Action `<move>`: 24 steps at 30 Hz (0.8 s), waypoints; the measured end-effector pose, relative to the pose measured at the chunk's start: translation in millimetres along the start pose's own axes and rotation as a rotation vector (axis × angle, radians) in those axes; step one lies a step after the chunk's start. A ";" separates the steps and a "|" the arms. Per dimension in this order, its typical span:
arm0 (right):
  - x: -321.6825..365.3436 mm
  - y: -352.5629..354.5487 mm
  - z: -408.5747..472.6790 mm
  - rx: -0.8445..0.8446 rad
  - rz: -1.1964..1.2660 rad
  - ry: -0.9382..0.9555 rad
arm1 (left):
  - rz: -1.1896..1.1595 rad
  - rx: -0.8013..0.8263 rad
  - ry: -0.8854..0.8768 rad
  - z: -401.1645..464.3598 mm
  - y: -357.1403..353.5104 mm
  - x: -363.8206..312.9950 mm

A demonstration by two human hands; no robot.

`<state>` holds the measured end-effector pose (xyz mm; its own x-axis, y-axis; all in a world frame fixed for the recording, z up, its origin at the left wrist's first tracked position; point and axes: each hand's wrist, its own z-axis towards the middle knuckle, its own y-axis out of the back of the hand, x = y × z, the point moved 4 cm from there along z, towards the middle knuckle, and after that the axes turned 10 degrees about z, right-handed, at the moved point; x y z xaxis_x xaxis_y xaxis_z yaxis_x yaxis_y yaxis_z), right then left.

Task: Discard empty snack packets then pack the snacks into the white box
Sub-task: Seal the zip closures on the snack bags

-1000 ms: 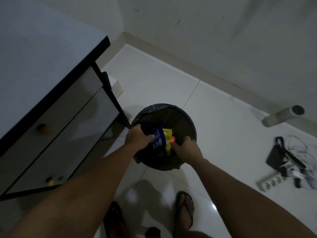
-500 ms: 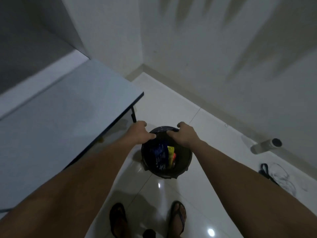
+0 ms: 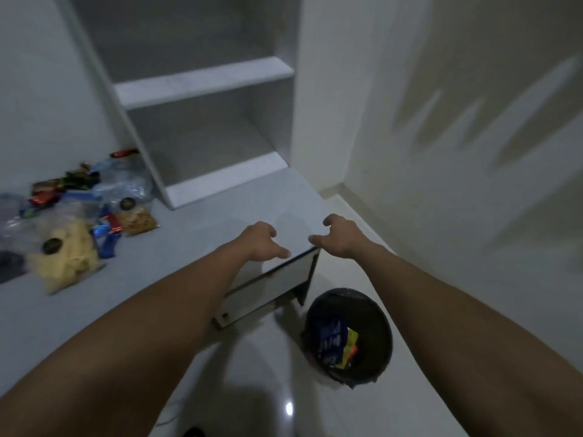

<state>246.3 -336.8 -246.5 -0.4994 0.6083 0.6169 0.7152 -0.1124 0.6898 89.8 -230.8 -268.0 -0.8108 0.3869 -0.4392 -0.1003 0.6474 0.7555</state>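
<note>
From the head camera, both hands have lifted away from the bin [image 3: 348, 337] since a moment ago and now hover over the corner of the counter [image 3: 189, 247]. The empty packets [image 3: 336, 340], blue and yellow, lie inside the bin on the floor, so the discarding step looks finished and packing should come next. The left hand [image 3: 258, 242] is loosely open with curled fingers and holds nothing; the right hand [image 3: 339, 236] is likewise half-open and empty, just past the counter's edge. The snacks [image 3: 72, 222] lie scattered far left on the counter, well apart from both hands. The white box is not in view.
</note>
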 end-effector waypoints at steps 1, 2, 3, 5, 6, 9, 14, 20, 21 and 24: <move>19.9 -6.8 1.8 0.014 -0.020 0.021 | -0.007 -0.018 0.006 -7.5 14.1 14.0; 40.2 -15.2 3.3 0.029 -0.032 0.042 | -0.016 -0.033 0.016 -13.4 27.6 30.4; 61.2 -25.1 4.7 0.048 -0.045 0.062 | -0.023 -0.047 0.027 -19.4 41.0 47.7; 103.0 -49.9 5.6 0.100 -0.082 0.102 | -0.033 -0.079 0.055 -33.7 66.0 85.6; 122.8 -63.5 6.5 0.122 -0.099 0.121 | -0.037 -0.099 0.066 -41.4 77.9 104.8; 181.5 -105.0 7.5 0.176 -0.133 0.169 | -0.037 -0.138 0.111 -63.5 108.0 163.8; 265.6 -173.9 7.5 0.243 -0.156 0.242 | -0.022 -0.179 0.179 -97.5 148.7 257.0; 346.5 -249.4 7.4 0.327 -0.255 0.370 | -0.037 -0.241 0.313 -127.8 182.3 351.3; 355.5 -260.7 10.5 0.346 -0.263 0.382 | -0.052 -0.253 0.343 -132.2 185.6 364.2; 377.5 -288.4 19.8 0.380 -0.295 0.424 | -0.126 -0.292 0.432 -139.3 189.9 399.5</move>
<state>-138.8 -59.1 -220.0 -0.7961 0.1984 0.5717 0.6026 0.3464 0.7189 -333.5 -44.7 -232.3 -0.9393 -0.0276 -0.3420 -0.3189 0.4380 0.8405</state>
